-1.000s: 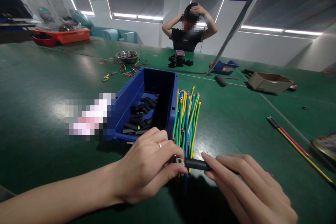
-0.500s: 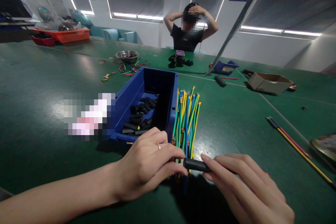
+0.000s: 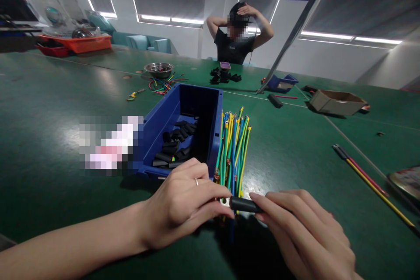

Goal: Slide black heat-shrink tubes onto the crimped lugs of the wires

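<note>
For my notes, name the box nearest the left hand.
The large blue box holding black pieces, beyond the left hand; the small blue box and cardboard box sit farther off.

Between the left hand and the right hand, the black sleeve looks smooth and matt, like rubber or soft plastic; the lug at the left fingertips is bright, silvery metal. The left hand's ring is shiny metal. Just beyond the hands, the wires have smooth, faintly glossy plastic coats and coppery metal ends, beside a hard, smooth plastic bin. Beneath the hands, the desk is smooth, with a semi-gloss glare. Farther off, the bowl is polished metal, the carton matt cardboard.
</note>
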`<state>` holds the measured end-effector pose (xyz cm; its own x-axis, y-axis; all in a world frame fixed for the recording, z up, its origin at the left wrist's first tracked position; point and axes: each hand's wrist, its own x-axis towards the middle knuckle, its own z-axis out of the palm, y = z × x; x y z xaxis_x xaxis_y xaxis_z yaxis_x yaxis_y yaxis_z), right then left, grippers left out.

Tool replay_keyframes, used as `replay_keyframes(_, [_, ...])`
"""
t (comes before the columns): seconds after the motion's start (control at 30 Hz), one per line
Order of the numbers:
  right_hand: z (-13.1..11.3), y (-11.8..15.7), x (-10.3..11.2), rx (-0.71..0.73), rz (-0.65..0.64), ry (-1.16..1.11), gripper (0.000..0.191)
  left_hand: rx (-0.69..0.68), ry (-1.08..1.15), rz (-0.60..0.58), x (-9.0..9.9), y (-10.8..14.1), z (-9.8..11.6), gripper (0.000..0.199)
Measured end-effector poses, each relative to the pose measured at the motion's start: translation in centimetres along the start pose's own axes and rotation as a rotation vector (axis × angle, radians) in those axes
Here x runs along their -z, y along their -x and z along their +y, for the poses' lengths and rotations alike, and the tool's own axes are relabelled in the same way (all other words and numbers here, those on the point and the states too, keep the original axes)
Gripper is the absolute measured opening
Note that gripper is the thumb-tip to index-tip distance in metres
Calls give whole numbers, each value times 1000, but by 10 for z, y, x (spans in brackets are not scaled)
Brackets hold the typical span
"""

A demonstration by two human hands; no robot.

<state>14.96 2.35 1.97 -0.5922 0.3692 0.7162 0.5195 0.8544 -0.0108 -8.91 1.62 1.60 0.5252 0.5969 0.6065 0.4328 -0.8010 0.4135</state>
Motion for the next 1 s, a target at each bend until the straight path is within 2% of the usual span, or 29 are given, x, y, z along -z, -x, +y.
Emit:
replay_keyframes(0.23, [1,10,-3,-51,-25,-92,22,-2,7,-13,1,0,-2,15])
replay_keyframes(0.43, [1,1,0,22,-55,29,20,-33,-23,7,-1,1,-2,15])
replay_keyframes(0.6, [-1,3,-2,-39,-60,11,19,-43,-57,16,-1,0,-2,14])
replay_keyframes(0.7, [-2,6,-3,-76,-68,-27,21,-65,-42,36,-1,-1,0,13])
replay_keyframes(0.87, [-4,2,2,-37,-44,-9,19,-92,35,74,-6,0,9,13])
replay_keyframes(0.93, [-4,2,3,-36,-41,-12,20,-48,118,82,-10,3,13,15])
replay_keyframes(1.0, [-4,4,2,-28,-43,-2,22,89,212,35,-14,7,16,15])
